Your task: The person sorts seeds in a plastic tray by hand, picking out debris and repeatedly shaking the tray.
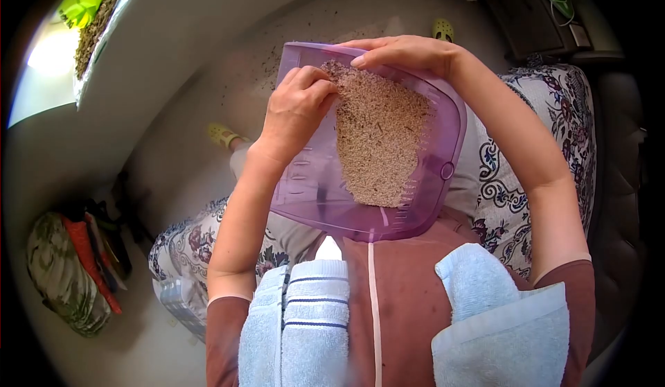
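Observation:
A purple see-through plastic tray (309, 210) is held tilted over my lap, its near edge close to my shirt. Small tan grains (383, 137) with dark specks fill a wide strip of it; darker bits gather at the far end. My right hand (405, 53) grips the far rim, thumb over the edge, its other fingers partly hidden. My left hand (299, 103) is closed in a pinch at the left edge of the grains, near the darker bits. What lies between its fingertips is hidden.
Dark crumbs (267, 68) are scattered on the floor beyond the tray. Yellow-green clogs (223, 135) are on my feet. Patterned fabric (547, 110) covers the seat. Light blue towels (502, 324) hang over my chest. A camouflage bag (66, 273) stands left, a dark cabinet (516, 13) upper right.

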### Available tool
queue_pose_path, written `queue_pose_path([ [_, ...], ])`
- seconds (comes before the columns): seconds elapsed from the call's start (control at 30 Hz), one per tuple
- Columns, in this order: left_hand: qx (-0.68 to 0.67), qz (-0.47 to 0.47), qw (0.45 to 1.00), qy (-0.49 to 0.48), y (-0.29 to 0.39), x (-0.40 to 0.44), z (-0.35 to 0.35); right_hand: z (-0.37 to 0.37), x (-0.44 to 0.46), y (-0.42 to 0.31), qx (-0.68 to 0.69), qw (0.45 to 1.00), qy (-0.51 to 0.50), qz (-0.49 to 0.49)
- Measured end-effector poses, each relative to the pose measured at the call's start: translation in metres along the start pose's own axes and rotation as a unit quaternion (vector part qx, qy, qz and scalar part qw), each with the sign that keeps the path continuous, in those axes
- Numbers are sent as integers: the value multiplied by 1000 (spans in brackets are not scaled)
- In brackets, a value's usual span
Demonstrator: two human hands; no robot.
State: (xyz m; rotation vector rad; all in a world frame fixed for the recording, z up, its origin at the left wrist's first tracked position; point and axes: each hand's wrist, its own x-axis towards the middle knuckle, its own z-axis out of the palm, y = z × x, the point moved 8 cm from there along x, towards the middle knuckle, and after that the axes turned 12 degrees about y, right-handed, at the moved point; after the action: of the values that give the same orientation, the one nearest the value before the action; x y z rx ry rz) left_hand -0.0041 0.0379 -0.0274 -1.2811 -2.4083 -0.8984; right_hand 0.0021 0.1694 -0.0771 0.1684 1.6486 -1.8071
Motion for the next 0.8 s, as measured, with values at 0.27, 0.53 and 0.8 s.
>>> queue_pose_path([
  [0.27,-20,-72,996,48,-29,-4,-21,2,1,0,0,1000,-1,2],
  [0.53,42,25,999,14,-9,9,-14,4,-2,-6,-45,999,19,1],
  [0.8,5,-58,997,40,-28,-8,-31,3,0,1,-13,1000,7,1],
])
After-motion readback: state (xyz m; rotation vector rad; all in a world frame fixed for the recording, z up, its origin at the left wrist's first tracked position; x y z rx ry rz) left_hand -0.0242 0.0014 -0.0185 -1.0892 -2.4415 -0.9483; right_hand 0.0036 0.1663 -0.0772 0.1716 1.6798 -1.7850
